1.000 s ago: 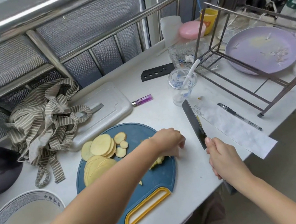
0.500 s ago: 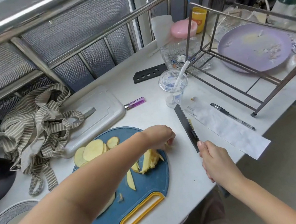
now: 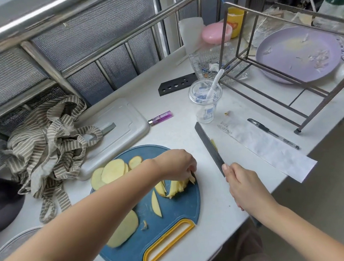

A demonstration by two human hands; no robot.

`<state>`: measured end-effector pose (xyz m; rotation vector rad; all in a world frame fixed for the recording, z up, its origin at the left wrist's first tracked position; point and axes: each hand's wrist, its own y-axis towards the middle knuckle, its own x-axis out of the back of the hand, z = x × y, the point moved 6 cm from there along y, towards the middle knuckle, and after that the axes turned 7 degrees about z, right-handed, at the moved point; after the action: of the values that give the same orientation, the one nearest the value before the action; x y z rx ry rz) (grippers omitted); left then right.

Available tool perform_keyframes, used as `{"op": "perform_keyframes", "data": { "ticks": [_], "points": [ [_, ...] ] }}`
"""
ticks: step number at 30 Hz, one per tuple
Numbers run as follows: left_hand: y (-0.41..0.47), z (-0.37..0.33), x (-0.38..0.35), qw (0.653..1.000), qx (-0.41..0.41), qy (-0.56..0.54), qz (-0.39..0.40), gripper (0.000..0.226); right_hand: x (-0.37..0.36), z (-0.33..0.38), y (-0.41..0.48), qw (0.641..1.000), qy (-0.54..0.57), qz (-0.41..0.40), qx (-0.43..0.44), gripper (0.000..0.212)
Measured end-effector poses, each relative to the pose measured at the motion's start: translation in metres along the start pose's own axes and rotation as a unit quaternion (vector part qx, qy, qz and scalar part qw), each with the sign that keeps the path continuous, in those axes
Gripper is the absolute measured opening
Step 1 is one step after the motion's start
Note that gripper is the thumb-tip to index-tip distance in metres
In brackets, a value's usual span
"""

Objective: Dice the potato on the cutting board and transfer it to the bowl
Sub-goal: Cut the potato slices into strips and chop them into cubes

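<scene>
A round blue cutting board [image 3: 178, 221] with a yellow handle lies at the counter's front edge. Round potato slices [image 3: 112, 172] are stacked at its far side, and one large slice [image 3: 125, 228] shows below my forearm. My left hand [image 3: 176, 164] pinches a bunch of potato strips [image 3: 177, 187] at the board's right side. A single strip [image 3: 155, 204] lies loose beside them. My right hand [image 3: 245, 186] grips the handle of a dark-bladed knife [image 3: 209, 146], held to the right of the board, blade pointing away. The bowl's rim [image 3: 12, 240] peeks in at lower left.
A striped cloth [image 3: 52, 144] and a grey lid [image 3: 120, 126] lie behind the board. A purple lighter [image 3: 160, 117], a plastic cup [image 3: 205, 101], a pen [image 3: 273, 133] and a paper strip [image 3: 267, 150] sit to the right. A metal rack [image 3: 291, 84] stands over a purple plate [image 3: 296, 52].
My left hand has shifted over the cut strips and gathered them; more strips now lie fanned on the board. The view moved left, so the bowl slid mostly out of frame. The knife stays held aside.
</scene>
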<state>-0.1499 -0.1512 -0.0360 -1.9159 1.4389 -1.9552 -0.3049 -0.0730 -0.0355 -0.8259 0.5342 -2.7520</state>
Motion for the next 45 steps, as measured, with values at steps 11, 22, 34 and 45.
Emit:
{"op": "perform_keyframes", "data": {
  "ticks": [11, 22, 34, 45],
  "points": [
    [-0.102, 0.017, 0.046, 0.944, -0.040, -0.153, -0.291, 0.013, -0.025, 0.055, -0.012, 0.945, -0.314, 0.046, 0.085, 0.039],
    [-0.086, 0.006, 0.005, 0.972, -0.093, -0.107, -0.186, 0.025, -0.047, 0.063, -0.015, 0.928, -0.348, 0.054, 0.121, 0.037],
    [-0.082, 0.019, -0.004, 0.983, -0.073, -0.115, -0.121, 0.027, -0.070, 0.066, -0.023, 0.941, -0.292, 0.067, 0.157, 0.038],
    [-0.120, 0.054, 0.040, 0.906, 0.063, -0.190, -0.372, 0.013, -0.057, 0.050, -0.023, 0.987, -0.119, 0.056, 0.091, 0.041]
  ]
}}
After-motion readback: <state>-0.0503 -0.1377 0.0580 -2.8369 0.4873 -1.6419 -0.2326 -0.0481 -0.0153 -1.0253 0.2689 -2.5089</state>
